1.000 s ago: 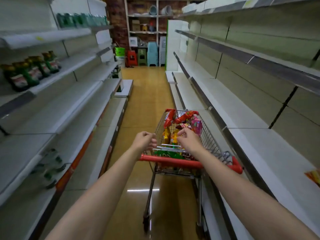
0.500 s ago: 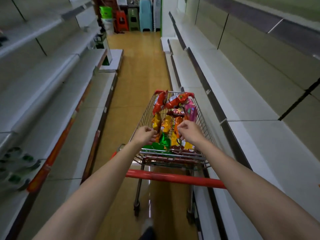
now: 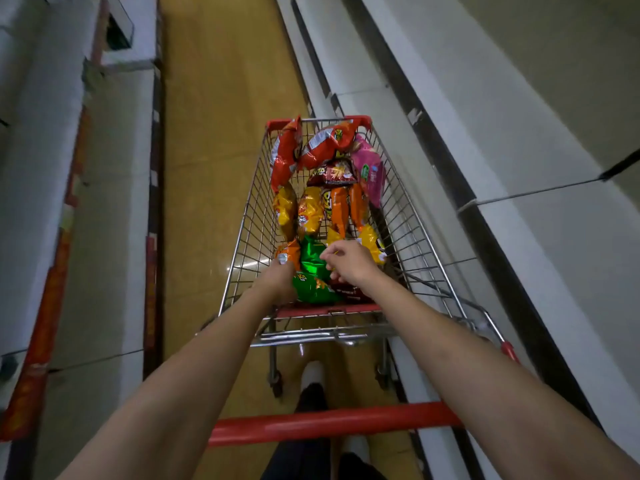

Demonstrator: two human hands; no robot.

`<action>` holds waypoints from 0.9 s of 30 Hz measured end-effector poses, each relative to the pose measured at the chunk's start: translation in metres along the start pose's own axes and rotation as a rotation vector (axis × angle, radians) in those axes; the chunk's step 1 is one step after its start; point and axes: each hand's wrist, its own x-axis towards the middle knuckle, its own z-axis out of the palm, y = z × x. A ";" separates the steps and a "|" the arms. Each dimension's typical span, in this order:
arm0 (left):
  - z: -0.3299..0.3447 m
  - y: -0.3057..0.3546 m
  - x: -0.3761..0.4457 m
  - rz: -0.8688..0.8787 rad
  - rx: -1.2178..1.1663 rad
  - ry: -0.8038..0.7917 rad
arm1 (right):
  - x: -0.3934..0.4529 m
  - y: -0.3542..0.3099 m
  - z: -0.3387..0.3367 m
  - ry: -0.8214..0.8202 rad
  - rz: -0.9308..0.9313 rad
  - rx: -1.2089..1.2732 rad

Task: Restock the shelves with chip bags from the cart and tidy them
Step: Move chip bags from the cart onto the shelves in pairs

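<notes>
A wire shopping cart (image 3: 417,220) with a red handle (image 3: 332,423) stands in the aisle in front of me, holding several chip bags. Red bags (image 3: 325,143) and a pink bag (image 3: 370,168) lie at its far end, with yellow and orange bags (image 3: 334,209) in the middle. A green bag (image 3: 311,263) lies nearest me. My left hand (image 3: 277,284) is down at the green bag's left edge, under a small orange bag (image 3: 289,254), its fingers hidden. My right hand (image 3: 349,263) hovers over the green bag, fingers loosely curled and holding nothing.
White shelves (image 3: 512,174) run along the right, close beside the cart. More white shelves (image 3: 104,209) with orange price strips line the left. The yellow-brown aisle floor (image 3: 221,133) stretches ahead. My shoe (image 3: 311,374) shows under the cart.
My view has tilted down onto the cart. Both hands have moved lower into the basket, from the middle bags to the green bag at the near end.
</notes>
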 end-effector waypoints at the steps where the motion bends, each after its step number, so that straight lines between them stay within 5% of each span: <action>1: 0.004 -0.007 0.008 -0.019 0.018 -0.034 | 0.008 0.002 0.005 -0.008 0.023 0.001; 7: 0.024 -0.031 0.052 0.005 0.326 -0.192 | 0.038 0.015 0.019 -0.020 0.141 0.024; 12: 0.033 -0.026 0.073 0.157 0.325 -0.043 | 0.047 0.027 0.011 0.000 0.201 0.043; 15: 0.016 -0.027 0.086 0.239 0.065 -0.037 | 0.057 0.034 0.000 0.023 0.253 0.007; 23: -0.057 -0.028 0.085 0.099 -0.918 -0.187 | 0.074 0.026 -0.008 0.097 0.277 0.054; 27: -0.067 -0.024 0.087 -0.005 -1.174 -0.116 | 0.078 0.019 -0.009 0.037 0.327 0.375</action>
